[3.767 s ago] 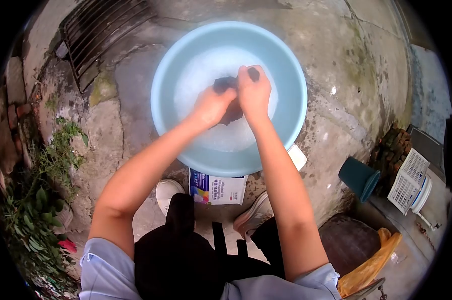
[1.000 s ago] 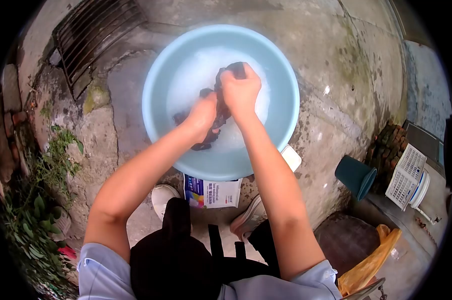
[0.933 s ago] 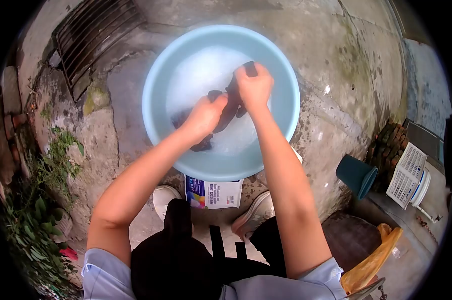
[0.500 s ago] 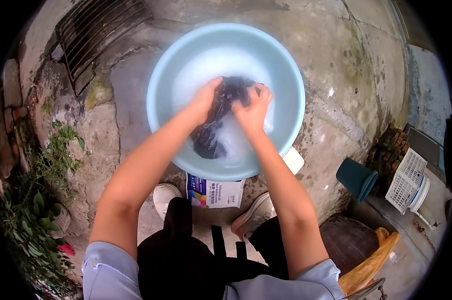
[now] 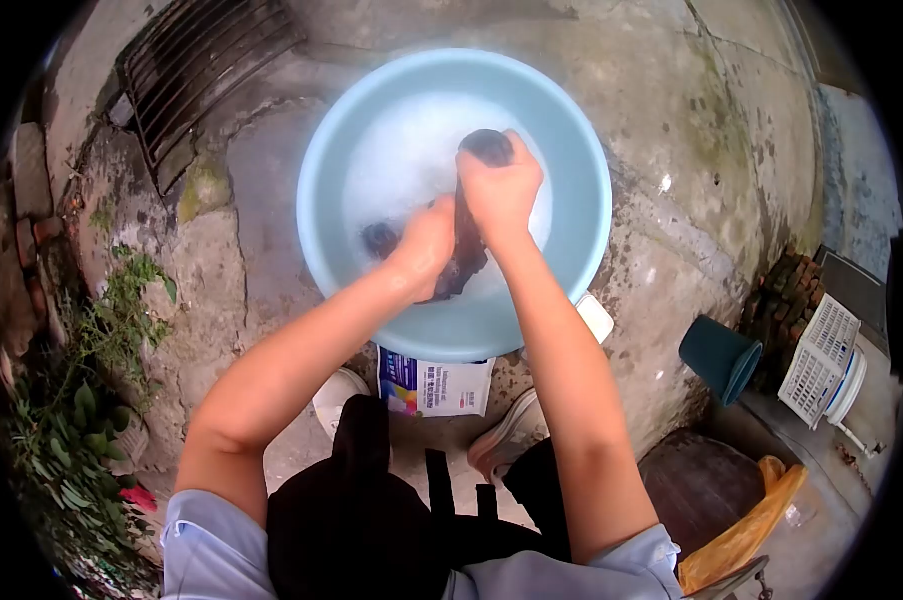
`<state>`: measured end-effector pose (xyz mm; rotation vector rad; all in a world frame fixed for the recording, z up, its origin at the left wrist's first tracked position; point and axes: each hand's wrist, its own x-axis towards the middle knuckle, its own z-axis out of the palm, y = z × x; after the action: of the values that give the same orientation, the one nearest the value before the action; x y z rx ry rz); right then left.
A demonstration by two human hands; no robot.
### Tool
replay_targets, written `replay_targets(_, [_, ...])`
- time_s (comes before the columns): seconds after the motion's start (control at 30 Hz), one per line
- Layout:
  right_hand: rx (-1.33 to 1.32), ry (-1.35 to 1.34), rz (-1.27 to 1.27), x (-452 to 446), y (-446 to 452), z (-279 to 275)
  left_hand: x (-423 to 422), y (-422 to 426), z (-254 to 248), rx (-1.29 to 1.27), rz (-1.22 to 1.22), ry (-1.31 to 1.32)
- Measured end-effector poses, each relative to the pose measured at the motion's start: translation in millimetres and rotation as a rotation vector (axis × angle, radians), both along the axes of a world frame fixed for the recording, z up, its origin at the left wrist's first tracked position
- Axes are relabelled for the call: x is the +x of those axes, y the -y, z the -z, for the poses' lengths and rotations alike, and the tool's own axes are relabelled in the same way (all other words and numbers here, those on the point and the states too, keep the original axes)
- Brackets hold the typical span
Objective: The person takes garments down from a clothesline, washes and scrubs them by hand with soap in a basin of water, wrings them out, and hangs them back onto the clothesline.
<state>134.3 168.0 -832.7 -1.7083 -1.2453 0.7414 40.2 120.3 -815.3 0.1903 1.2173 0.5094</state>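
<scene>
A light blue basin (image 5: 309, 200) on the ground holds white, sudsy water. Inside it, a dark wet cloth (image 5: 464, 268), its exact kind of garment unclear, is stretched between my two hands. My right hand (image 5: 504, 190) is closed around its upper end, and a dark bunch sticks out above the fist. Lower and to the left, my left hand (image 5: 428, 240) grips the same cloth, with one dark bit showing left of the knuckles. Part of the cloth hangs below the hands towards the suds.
A printed detergent bag (image 5: 437, 388) lies between my shoes, against the basin's near side. Beside the basin's lower right is a white dish (image 5: 596, 317). Farther right are a dark teal bucket (image 5: 720, 358) and a white plastic basket (image 5: 820, 360). A metal grate (image 5: 207, 80) lies upper left; plants (image 5: 82, 430) grow at left.
My right hand has closed into a fist around the cloth's upper end. My left hand has moved down towards me, and the bunched cloth is now drawn out between both hands.
</scene>
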Motion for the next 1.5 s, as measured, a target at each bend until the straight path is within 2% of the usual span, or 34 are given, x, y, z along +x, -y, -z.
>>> replay_targets(0.03, [-0.096,0.009,0.043,10.1,-7.4,7.9,5.4,6.4,18.2,0.167,0.015,-0.066])
replay_targets(0.07, [-0.137,0.124,0.042,16.8,-13.2,8.9,-1.6,1.9,12.2,0.422,0.271,-0.255])
replay_targets(0.1, [-0.299,0.393,-0.059,28.9,-14.4,6.6,-9.0,-3.7,5.7,0.674,0.525,-0.446])
replay_targets(0.13, [-0.289,0.540,-0.118,42.3,-13.1,12.5,-12.4,-9.3,-7.9,0.663,0.706,-0.564])
replay_targets(0.17, [-0.279,0.687,-0.174,51.2,-8.5,19.5,-17.5,-6.8,-6.5,0.778,0.722,-0.672])
replay_targets(0.2, [-0.281,0.687,-0.175,57.7,0.9,26.9,-23.3,-1.4,-4.3,0.909,0.860,-0.919])
replay_targets(0.23, [-0.115,0.958,-0.363,62.2,16.1,27.0,-29.0,6.3,0.0,1.034,0.993,-1.170])
replay_targets(0.27, [0.064,1.223,-0.552,66.1,30.0,26.1,-33.4,14.5,11.7,0.957,1.200,-1.208])
replay_targets(0.3, [0.066,1.225,-0.553,66.7,41.8,25.6,-30.4,19.9,21.4,0.958,1.197,-1.208])
replay_targets(0.37, [-0.043,0.996,-0.606,59.1,61.1,29.1,-27.9,27.0,32.6,0.921,1.576,-1.187])
replay_targets(0.4, [-0.045,0.994,-0.605,54.9,63.8,36.4,-29.6,20.2,41.3,0.916,1.327,-0.936])
replay_targets(0.43, [-0.249,0.771,-0.457,50.5,65.4,44.4,-32.7,9.8,54.8,0.916,1.330,-0.935])
replay_targets(0.47, [-0.438,0.544,-0.307,46.0,65.1,46.8,-35.7,-3.6,65.9,0.542,0.790,-0.493])
replay_targets(0.5, [-0.436,0.547,-0.308,42.4,69.7,46.2,-36.8,-8.3,75.8,0.164,0.244,-0.059])
replay_targets(0.53, [-0.216,0.347,-0.246,36.4,78.2,40.2,-34.7,-15.4,45.4,-0.039,-0.158,0.143])
replay_targets(0.57, [0.009,0.143,-0.189,29.9,82.7,31.3,-39.0,-18.8,47.8,-0.053,-0.324,0.256])
replay_targets(0.63, [0.269,0.196,-0.354,18.7,91.7,1.0,-49.5,-21.9,46.9,-0.003,-0.384,0.441])
replay_targets(0.67, [0.341,0.239,-0.490,13.4,92.8,-10.7,-50.8,-21.2,40.1,-0.009,-0.381,0.436])
replay_targets(0.7, [0.415,0.287,-0.623,8.8,94.9,-16.8,-50.4,-21.0,32.1,-0.024,-0.326,0.595])
replay_targets(0.73, [0.486,0.338,-0.656,4.4,95.0,-14.1,-47.4,-22.5,25.5,-0.035,-0.268,0.760])
replay_targets(0.83, [0.596,0.420,-0.650,-0.2,85.3,-6.2,-37.3,-23.0,17.4,-0.007,-0.095,0.823])
replay_targets(0.9, [0.670,0.385,-0.669,-0.2,81.1,2.2,-35.0,-24.2,14.0,-0.049,-0.023,0.776])
replay_targets(0.97, [0.744,0.478,-0.654,-4.0,75.1,-4.1,-29.6,-31.2,23.2,0.040,0.228,0.600])
replay_targets(1.03, [0.681,0.427,-0.592,-7.7,72.0,-11.1,-22.7,-26.4,14.2,-0.063,0.114,0.396])
replay_targets(1.1, [0.730,0.362,-0.575,-11.1,50.8,-19.4,-11.6,-7.2,79.2,0.126,-0.132,0.526])
replay_targets(1.17, [0.532,0.252,-0.538,-8.9,42.6,-19.7,-23.7,-6.6,23.6,0.159,-0.130,0.283])
replay_targets(1.2, [0.477,0.187,-0.447,-11.6,36.3,-24.0,-22.6,-9.2,20.7,0.156,-0.099,0.231])
replay_targets(1.3, [-0.158,-0.314,-0.095,-2.3,14.1,-40.4,-21.8,-20.8,-0.8,0.162,-0.031,0.120])
replay_targets(1.33, [-0.264,-0.295,-0.027,10.8,4.2,-37.1,-26.7,-27.1,-16.0,0.356,0.305,-0.129])
replay_targets(1.37, [-0.372,-0.274,0.042,28.2,-3.1,-33.5,-30.5,-31.2,-26.3,0.543,0.641,-0.378])
replay_targets(1.4, [-0.483,0.028,-0.041,46.9,-4.9,-30.2,-34.8,-33.2,-29.0,0.610,0.784,-0.559])
replay_targets(1.43, [-0.588,0.332,-0.127,65.4,-3.9,-24.4,-41.2,-29.7,-13.7,0.748,0.731,-0.617])
replay_targets(1.47, [-0.517,0.626,-0.244,81.9,7.1,-11.3,-48.0,-24.8,5.0,0.924,0.758,-0.850])
replay_targets(1.5, [-0.588,0.825,-0.310,85.5,18.3,-14.4,-54.2,-18.5,21.6,1.098,0.778,-1.087])
